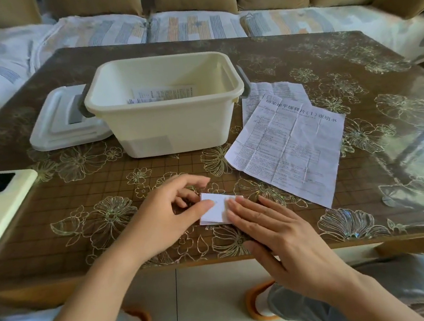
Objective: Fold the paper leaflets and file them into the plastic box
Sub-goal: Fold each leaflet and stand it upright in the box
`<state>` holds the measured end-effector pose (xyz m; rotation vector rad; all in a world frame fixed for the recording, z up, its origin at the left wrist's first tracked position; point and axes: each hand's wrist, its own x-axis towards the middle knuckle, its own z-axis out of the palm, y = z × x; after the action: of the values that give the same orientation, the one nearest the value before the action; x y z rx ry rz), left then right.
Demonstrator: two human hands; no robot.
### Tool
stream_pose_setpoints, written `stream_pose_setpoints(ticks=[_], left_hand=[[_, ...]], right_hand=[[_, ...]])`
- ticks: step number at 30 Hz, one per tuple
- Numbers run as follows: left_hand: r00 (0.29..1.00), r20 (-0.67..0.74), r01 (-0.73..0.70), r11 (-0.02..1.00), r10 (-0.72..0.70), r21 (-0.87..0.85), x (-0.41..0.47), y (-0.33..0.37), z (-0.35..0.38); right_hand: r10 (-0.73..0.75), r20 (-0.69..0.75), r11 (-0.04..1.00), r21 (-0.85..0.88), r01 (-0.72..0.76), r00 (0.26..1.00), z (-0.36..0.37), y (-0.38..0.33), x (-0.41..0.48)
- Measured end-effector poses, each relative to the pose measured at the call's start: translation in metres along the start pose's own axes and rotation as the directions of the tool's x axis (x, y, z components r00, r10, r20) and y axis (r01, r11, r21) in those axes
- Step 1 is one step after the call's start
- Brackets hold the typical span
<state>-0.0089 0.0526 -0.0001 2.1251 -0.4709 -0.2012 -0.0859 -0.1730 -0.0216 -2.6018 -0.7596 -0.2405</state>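
Observation:
A small folded white leaflet lies near the table's front edge. My left hand pinches its left edge between thumb and fingers. My right hand presses flat on its right half with straight fingers. Behind them stands the cream plastic box, open, with folded leaflets lying inside. To the right of the box an unfolded printed leaflet lies flat on top of another unfolded leaflet.
The box's white lid lies left of the box. A pale phone sits at the table's left edge. The brown flower-patterned table has a sofa with cushions behind it.

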Motion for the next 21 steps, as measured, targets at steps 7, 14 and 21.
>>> stream_pose_setpoints(ticks=[7,14,21], left_hand=[[0.966,-0.135,-0.177,0.948,0.219,0.266,-0.014,-0.011,0.017],[0.998,0.005,-0.052,0.918,0.055,0.392,-0.003,0.012,0.008],[0.99,0.13,-0.03,0.803,-0.06,0.596,0.017,0.03,-0.002]], right_hand=[[0.015,0.044,1.0,-0.027,-0.013,0.999,-0.008,0.001,0.006],[0.285,0.083,0.956,0.044,-0.29,0.955,-0.03,-0.001,0.063],[0.402,0.446,0.915,-0.225,-0.335,0.8,-0.042,-0.009,0.107]])
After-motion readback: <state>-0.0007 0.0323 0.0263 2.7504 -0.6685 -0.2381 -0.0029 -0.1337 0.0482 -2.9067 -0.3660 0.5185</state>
